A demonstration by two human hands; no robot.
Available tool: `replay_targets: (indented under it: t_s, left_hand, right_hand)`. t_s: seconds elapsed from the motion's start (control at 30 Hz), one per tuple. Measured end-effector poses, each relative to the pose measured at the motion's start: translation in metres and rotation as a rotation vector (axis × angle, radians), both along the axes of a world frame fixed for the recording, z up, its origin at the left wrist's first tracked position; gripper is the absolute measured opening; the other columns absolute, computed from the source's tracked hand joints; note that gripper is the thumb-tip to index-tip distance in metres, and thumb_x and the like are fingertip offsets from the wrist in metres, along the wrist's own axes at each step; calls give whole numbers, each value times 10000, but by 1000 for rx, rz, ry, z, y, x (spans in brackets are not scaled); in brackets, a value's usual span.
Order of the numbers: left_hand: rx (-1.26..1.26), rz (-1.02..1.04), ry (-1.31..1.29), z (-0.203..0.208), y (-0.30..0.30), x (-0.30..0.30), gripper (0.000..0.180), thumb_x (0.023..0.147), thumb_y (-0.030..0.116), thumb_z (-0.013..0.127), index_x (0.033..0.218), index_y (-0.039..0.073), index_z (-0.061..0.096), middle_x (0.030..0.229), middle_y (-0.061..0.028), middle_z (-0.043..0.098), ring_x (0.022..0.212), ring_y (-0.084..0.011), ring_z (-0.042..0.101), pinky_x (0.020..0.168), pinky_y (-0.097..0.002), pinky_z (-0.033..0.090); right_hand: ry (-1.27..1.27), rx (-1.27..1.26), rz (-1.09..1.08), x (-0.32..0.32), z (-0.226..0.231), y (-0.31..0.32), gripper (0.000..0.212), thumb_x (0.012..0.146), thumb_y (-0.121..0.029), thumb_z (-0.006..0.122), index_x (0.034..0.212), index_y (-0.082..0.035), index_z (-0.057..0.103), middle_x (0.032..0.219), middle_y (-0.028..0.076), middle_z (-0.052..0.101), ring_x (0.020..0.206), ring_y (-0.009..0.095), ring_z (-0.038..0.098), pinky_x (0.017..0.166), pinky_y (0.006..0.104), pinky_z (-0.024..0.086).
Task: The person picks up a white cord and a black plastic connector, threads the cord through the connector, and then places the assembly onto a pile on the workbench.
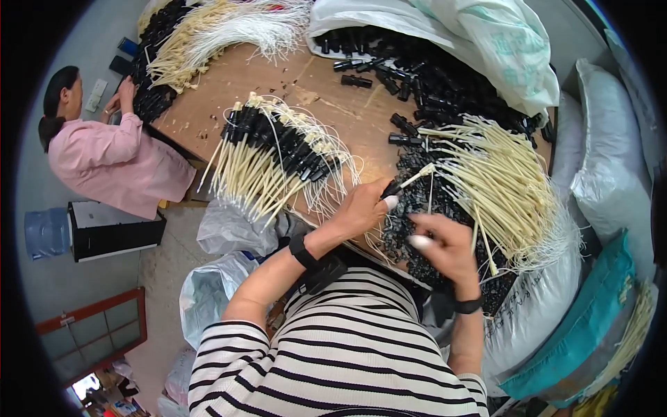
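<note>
At the frame's centre, the left hand [361, 207] is pinching a cream tube [415, 178] with a black cap, while the right hand [445, 247] is closing loosely over the black caps [417, 208].

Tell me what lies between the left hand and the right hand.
In the head view, a heap of small black plastic parts fills the gap between the left hand and the right hand.

Wooden worktable [264, 76], grey concrete floor [83, 278], red-framed window [97, 333], water jug [45, 233]
</note>
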State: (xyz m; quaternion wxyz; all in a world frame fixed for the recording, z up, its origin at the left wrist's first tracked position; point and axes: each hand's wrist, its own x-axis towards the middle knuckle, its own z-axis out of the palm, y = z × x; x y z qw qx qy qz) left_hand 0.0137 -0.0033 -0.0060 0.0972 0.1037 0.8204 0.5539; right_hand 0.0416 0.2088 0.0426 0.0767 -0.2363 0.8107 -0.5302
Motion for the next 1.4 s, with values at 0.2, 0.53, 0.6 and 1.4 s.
replay_targets:
  t_s: [0.2,0.53,0.6,1.4]
  left_hand:
    - [89,37,-207,9,17,-1,185,770,45,666,947,-9,658,759,-8,627,684,-69,526,620,-241,441]
    - [-241,-159,202,9,4,-5,310,726,-13,528,1021,36,609,851,-181,620,857,-391,601,738,-457,469]
    - [-242,-174,203,9,6,-4,314,721,-19,521,1016,37,612,841,-180,616,850,-392,599,733,-464,467]
    - [-331,-245,187,12,16,12,370,709,-43,551,1073,20,583,896,-179,620,875,-376,604,751,-425,482]
  right_hand:
    - [380,504,-143,7,-37,-21,257,790,-172,693,1017,-100,596,782,63,562,549,281,586,469,365,453]
    - [248,255,-395,5,-33,-12,170,778,-25,640,941,-46,686,662,105,622,522,196,596,501,289,455]
    - [219,276,-390,5,-35,-12,154,786,-58,638,933,-64,685,752,124,666,596,283,641,534,339,498]
    - [259,236,-431,24,-32,-5,159,784,-27,654,934,-33,705,705,108,663,527,177,612,499,268,461]
